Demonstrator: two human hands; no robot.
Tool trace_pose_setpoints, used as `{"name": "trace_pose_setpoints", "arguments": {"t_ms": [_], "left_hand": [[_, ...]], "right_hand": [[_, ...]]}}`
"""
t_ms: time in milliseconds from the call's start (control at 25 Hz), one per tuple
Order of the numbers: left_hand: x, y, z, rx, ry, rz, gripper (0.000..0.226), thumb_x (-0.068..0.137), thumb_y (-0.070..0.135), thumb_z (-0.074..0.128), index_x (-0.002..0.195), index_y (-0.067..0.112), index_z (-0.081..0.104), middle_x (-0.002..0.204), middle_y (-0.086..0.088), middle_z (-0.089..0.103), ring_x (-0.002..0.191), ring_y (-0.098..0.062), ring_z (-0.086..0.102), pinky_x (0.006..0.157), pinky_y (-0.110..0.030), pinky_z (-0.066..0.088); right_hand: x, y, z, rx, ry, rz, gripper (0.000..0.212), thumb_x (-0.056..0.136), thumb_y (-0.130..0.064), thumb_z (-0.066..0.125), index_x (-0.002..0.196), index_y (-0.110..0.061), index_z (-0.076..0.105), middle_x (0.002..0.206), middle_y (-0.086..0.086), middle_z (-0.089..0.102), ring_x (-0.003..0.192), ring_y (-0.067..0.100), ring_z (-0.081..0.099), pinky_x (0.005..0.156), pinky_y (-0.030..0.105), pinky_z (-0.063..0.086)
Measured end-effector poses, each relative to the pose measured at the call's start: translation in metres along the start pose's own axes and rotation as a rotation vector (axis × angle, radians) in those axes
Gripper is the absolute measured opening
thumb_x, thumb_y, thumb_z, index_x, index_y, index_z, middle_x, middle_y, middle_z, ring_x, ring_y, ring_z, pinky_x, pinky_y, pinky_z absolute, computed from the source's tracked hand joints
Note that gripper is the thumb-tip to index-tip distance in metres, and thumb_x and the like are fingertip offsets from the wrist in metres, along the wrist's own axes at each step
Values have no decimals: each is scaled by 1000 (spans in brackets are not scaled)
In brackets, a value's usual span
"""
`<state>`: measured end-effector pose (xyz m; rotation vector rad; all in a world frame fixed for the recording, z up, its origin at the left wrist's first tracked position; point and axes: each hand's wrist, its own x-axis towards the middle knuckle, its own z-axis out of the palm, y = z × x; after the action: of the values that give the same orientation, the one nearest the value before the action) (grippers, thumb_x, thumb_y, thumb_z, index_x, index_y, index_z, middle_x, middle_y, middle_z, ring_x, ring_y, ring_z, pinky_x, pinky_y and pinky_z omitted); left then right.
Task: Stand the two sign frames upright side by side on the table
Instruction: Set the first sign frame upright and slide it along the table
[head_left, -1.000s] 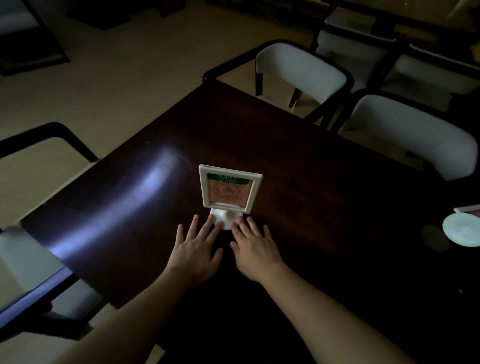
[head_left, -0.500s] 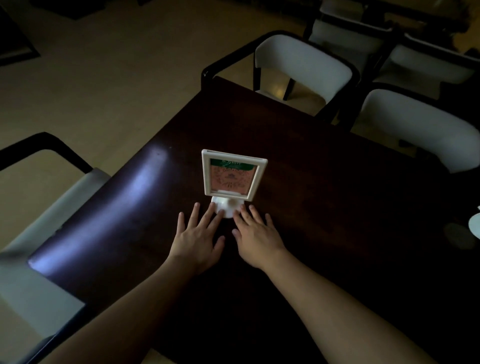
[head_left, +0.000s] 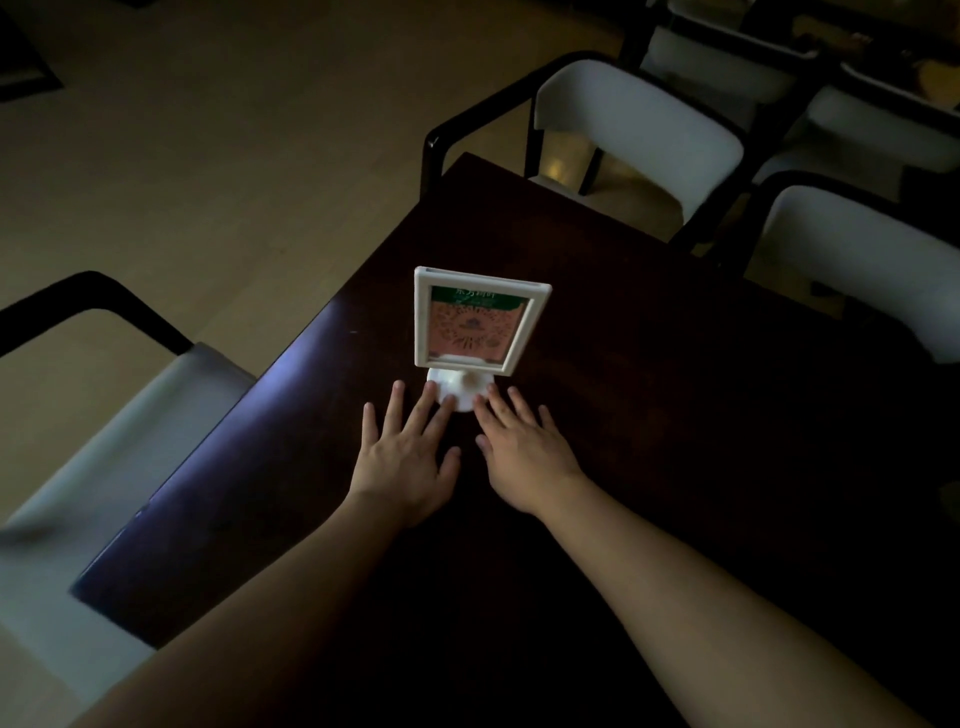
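Note:
One white sign frame (head_left: 478, 325) with a green and orange card stands upright on its round white base (head_left: 460, 392) near the middle of the dark wooden table (head_left: 649, 405). My left hand (head_left: 408, 457) lies flat on the table, fingers spread, with two fingertips resting on the base's left part. My right hand (head_left: 522, 457) lies flat beside it, its fingertips touching the base's right edge. Neither hand grips anything. No second sign frame is in view.
Several white-cushioned chairs with dark frames surround the table: one at the far end (head_left: 634, 124), one at the right (head_left: 862, 260), one at the left (head_left: 119, 441). The table's left edge (head_left: 208, 467) runs close to my left arm. Beige floor lies beyond.
The view has swung left and closer; a white round object at the table's right edge has left the view. Both hands stay flat at the frame's base.

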<state>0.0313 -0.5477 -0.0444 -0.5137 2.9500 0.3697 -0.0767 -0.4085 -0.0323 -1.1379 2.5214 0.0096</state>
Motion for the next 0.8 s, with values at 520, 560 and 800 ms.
{"name": "trace_pose_setpoints", "arguments": {"t_ms": [520, 560, 800], "left_hand": [[29, -30, -17, -45, -7, -55, 70, 96, 55, 27, 157, 30, 5, 165, 5, -6, 149, -31, -17, 117, -62, -4], [30, -32, -18, -42, -9, -56, 70, 96, 55, 27, 157, 30, 5, 165, 5, -6, 149, -31, -16, 117, -62, -3], [28, -34, -22, -27, -18, -46, 71, 95, 56, 27, 157, 30, 3, 166, 5, -6, 149, -31, -16, 117, -62, -2]], "right_hand": [[50, -14, -17, -33, -28, -29, 59, 106, -36, 28, 158, -27, 0, 168, -3, -6, 153, 24, -6, 119, 56, 6], [51, -14, -18, -39, -36, -28, 59, 106, -35, 27, 158, -27, -1, 168, -4, -7, 153, 24, -6, 119, 57, 6], [50, -14, -23, -43, -56, -28, 60, 107, -34, 28, 157, -31, -3, 167, -6, -11, 153, 23, -8, 120, 57, 4]]}}
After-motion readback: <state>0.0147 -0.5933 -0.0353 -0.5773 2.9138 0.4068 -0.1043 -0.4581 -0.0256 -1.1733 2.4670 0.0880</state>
